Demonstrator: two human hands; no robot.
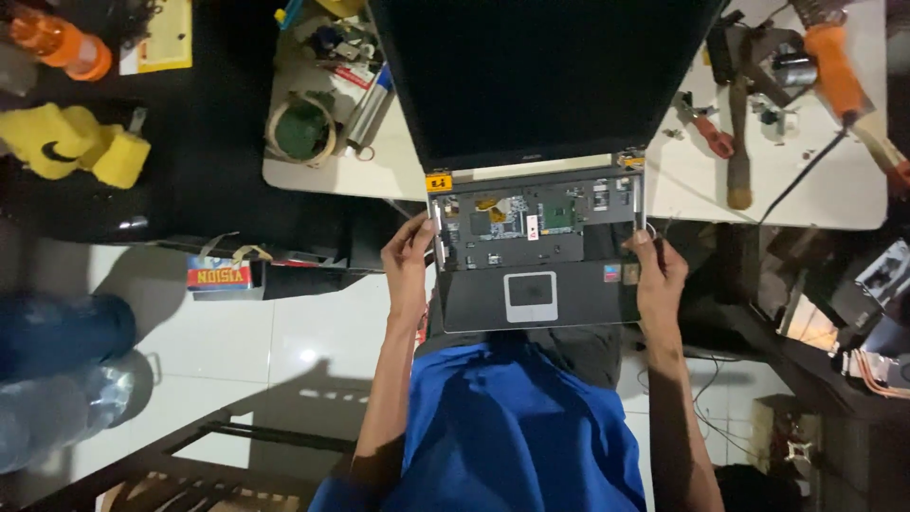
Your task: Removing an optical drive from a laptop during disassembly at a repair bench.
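I have the laptop (540, 246) on my lap, its lid open and leaning away from me toward twelve o'clock, the dark screen (540, 76) resting over the edge of the white table (682, 194). The keyboard is already off: where it sat, the board (531, 218) and its green and silver parts lie bare, while the palm rest with the touchpad (530, 289) is still on. My left hand (408, 256) grips the base at nine o'clock, fingers curled onto the edge by the hinge. My right hand (656, 270) clamps the edge at three o'clock, thumb on top. The hands are apart, one on each side of the base.

I judge this as the stripping-down stage, with the top cover next. That move would call for a firm, even hold on both sides, since the heavy lid could tip the base off my lap.

As for containers: a tray (327, 57) at eleven o'clock holds a roll of tape (301, 128), a marker and small bits I cannot make out. An orange bottle (62, 43) stands at ten o'clock. Tools, among them an orange-handled iron (834, 66), lie loose at two o'clock.
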